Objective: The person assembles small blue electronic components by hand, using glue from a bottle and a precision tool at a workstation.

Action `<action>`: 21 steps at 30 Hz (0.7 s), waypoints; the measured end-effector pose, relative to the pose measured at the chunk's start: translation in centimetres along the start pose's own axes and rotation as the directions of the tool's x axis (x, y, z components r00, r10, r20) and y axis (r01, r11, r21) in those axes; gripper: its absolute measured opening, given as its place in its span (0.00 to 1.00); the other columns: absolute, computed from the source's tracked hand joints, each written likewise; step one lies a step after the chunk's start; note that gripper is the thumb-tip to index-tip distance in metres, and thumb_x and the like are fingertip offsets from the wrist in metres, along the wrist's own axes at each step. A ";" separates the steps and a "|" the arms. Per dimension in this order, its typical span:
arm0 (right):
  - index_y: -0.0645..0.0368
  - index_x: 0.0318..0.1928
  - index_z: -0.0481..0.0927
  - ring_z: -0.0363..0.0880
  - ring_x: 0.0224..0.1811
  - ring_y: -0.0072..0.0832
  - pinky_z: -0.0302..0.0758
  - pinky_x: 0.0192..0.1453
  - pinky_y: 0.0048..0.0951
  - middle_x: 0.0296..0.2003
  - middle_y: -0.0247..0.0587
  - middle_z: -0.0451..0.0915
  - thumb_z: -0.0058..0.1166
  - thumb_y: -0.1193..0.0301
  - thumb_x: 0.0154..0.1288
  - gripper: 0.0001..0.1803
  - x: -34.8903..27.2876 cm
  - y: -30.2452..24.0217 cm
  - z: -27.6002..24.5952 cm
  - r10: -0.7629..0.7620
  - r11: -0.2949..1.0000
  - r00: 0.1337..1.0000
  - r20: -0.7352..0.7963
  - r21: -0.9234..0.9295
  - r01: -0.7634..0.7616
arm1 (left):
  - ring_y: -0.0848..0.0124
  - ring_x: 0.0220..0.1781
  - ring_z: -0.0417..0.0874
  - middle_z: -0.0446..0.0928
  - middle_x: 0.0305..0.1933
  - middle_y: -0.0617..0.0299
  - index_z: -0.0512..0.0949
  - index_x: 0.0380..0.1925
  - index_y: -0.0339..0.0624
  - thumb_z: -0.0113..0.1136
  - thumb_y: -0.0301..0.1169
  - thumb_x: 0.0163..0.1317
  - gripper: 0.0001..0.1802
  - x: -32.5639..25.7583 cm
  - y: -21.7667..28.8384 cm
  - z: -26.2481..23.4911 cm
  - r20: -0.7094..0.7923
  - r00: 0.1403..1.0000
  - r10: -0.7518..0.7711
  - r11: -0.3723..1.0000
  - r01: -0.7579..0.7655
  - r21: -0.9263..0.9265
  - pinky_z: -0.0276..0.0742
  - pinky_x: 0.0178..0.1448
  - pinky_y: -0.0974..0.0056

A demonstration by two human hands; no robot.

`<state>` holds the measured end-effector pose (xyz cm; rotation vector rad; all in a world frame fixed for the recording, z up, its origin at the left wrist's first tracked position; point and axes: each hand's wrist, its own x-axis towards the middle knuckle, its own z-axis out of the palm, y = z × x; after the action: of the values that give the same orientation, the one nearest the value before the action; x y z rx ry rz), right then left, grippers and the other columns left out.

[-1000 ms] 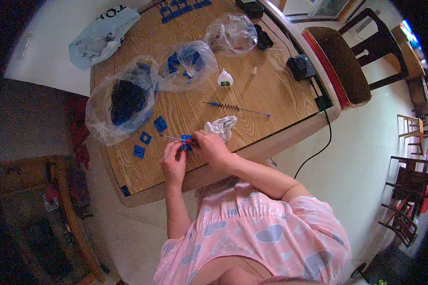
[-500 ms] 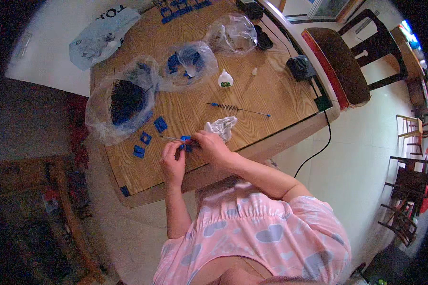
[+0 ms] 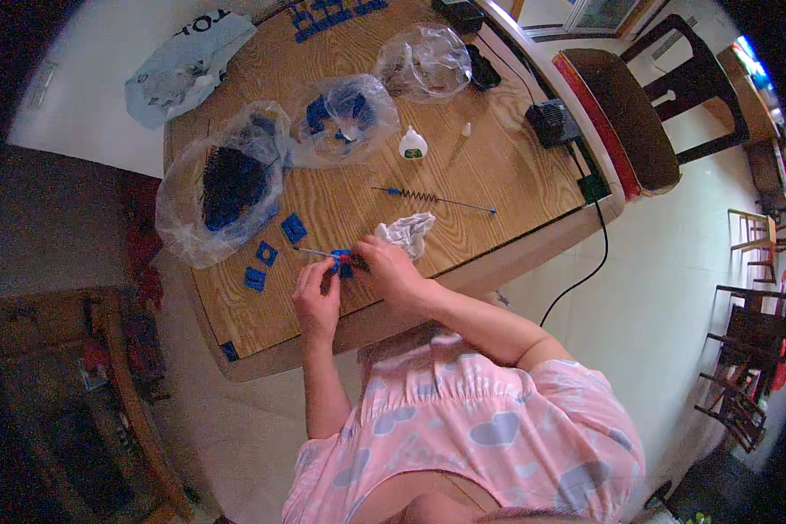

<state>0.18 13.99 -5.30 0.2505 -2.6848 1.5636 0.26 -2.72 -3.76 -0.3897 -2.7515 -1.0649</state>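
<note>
Near the table's front edge, my left hand point(image 3: 317, 295) and my right hand point(image 3: 393, 275) meet at a small blue plastic part point(image 3: 343, 265). My left fingertips pinch its left side, and the curled fingers of my right hand close on its right side. A thin metal rod point(image 3: 313, 251) sticks out leftward from between the hands, and a small red bit shows by the part. Three flat blue plastic pieces, one of them a square plate point(image 3: 293, 228), lie left of my hands. Just beyond my right hand is a crumpled white cloth point(image 3: 408, 234). My fingers hide much of the part.
Farther off lie a dark spring on a thin rod point(image 3: 419, 197), a white glue bottle point(image 3: 413, 147) and a small white cap point(image 3: 466, 130). Clear bags hold dark springs point(image 3: 236, 183) and blue parts point(image 3: 336, 113). A black power adapter point(image 3: 552, 124) with a cable sits at the right edge.
Both hands stay almost in place around the blue part. The rod has shifted very slightly, and a little more of the blue part and red bit shows between the fingers.
</note>
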 end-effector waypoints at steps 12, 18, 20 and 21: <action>0.64 0.33 0.77 0.78 0.39 0.50 0.75 0.40 0.43 0.29 0.50 0.76 0.61 0.75 0.51 0.09 0.6 -0.9 -0.4 0.005 0.944 0.996 -0.091 0.328 0.025 | 0.74 0.39 0.80 0.81 0.39 0.61 0.78 0.40 0.38 0.62 0.22 0.59 0.09 -0.4 -1.7 1.0 -0.081 0.954 -0.289 0.820 0.203 -0.535 0.77 0.45 0.68; 0.61 0.39 0.75 0.77 0.34 0.48 0.74 0.36 0.40 0.34 0.49 0.74 0.60 0.76 0.53 0.12 0.1 -0.8 -0.2 -0.183 0.973 0.971 -0.153 0.112 0.201 | 0.75 0.41 0.80 0.80 0.41 0.63 0.78 0.39 0.37 0.62 0.22 0.60 0.07 -0.4 -0.8 0.8 -0.088 0.947 -0.310 0.819 0.219 -0.530 0.76 0.46 0.68; 0.61 0.40 0.75 0.76 0.34 0.48 0.73 0.36 0.40 0.35 0.48 0.74 0.60 0.76 0.53 0.13 -0.4 0.1 0.3 -0.158 0.983 0.978 -0.136 0.077 0.170 | 0.72 0.40 0.81 0.80 0.39 0.60 0.78 0.39 0.38 0.63 0.23 0.58 0.08 -0.1 -0.2 1.2 -0.096 0.973 -0.212 0.947 0.180 -0.268 0.76 0.47 0.67; 0.61 0.41 0.74 0.75 0.33 0.48 0.73 0.36 0.40 0.36 0.48 0.74 0.60 0.76 0.54 0.14 -0.6 0.6 0.5 -0.132 0.990 0.984 -0.118 0.044 0.138 | 0.66 0.42 0.82 0.79 0.39 0.58 0.78 0.39 0.39 0.62 0.22 0.57 0.09 -0.1 0.2 1.1 -0.068 0.979 -0.193 0.968 0.179 -0.177 0.76 0.49 0.65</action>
<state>0.74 13.97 -6.13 0.3254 -2.4878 1.5592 0.40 -1.84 -4.44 -0.1041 -2.6717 -1.3347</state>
